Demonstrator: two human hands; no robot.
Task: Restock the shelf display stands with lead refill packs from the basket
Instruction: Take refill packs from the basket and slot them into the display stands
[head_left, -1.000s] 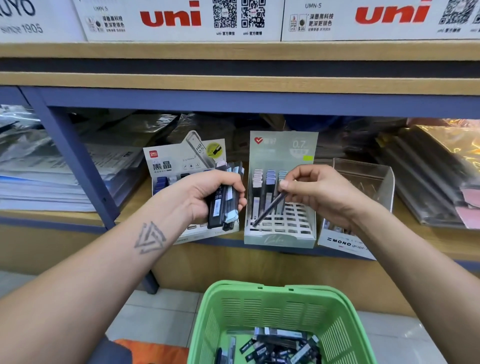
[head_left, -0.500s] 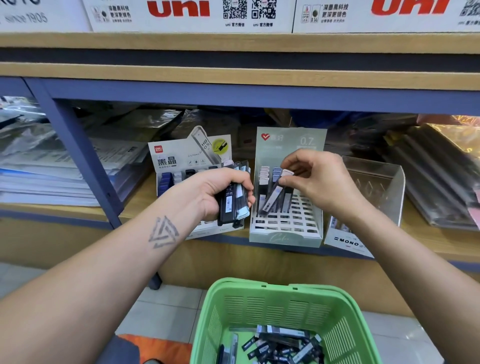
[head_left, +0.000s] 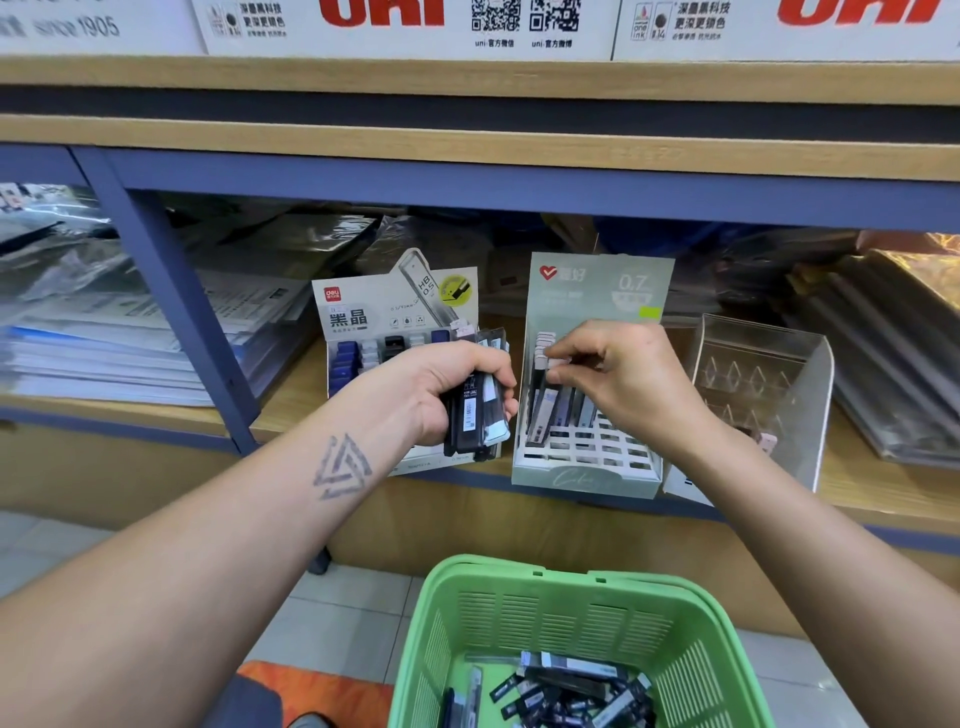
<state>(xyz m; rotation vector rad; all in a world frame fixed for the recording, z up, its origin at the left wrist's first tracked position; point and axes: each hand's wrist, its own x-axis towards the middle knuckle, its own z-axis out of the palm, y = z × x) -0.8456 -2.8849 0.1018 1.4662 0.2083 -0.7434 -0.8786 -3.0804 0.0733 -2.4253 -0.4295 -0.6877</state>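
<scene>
Nearest, I see the green basket (head_left: 571, 618) with loose refill packs (head_left: 566, 691) in its bottom. Above it, my left grip (head_left: 441, 389) clutches a bundle of packs (head_left: 475, 410); my right grip (head_left: 623, 374) pinches one pack's cap (head_left: 555, 364) in the grey 0.7 stand (head_left: 587, 467) on the shelf (head_left: 291, 405).

Three display stands sit on the shelf: a white one (head_left: 363, 312), a pale green one (head_left: 587, 467) and a clear one (head_left: 763, 374). One green basket (head_left: 691, 649) stands below, holding a heap of lead refill packs (head_left: 566, 691), perhaps a dozen, too jumbled to count. Two hands are in view, left hand (head_left: 436, 389) and right hand (head_left: 618, 374). Two "uni" boxes (head_left: 405, 26) sit above.
</scene>
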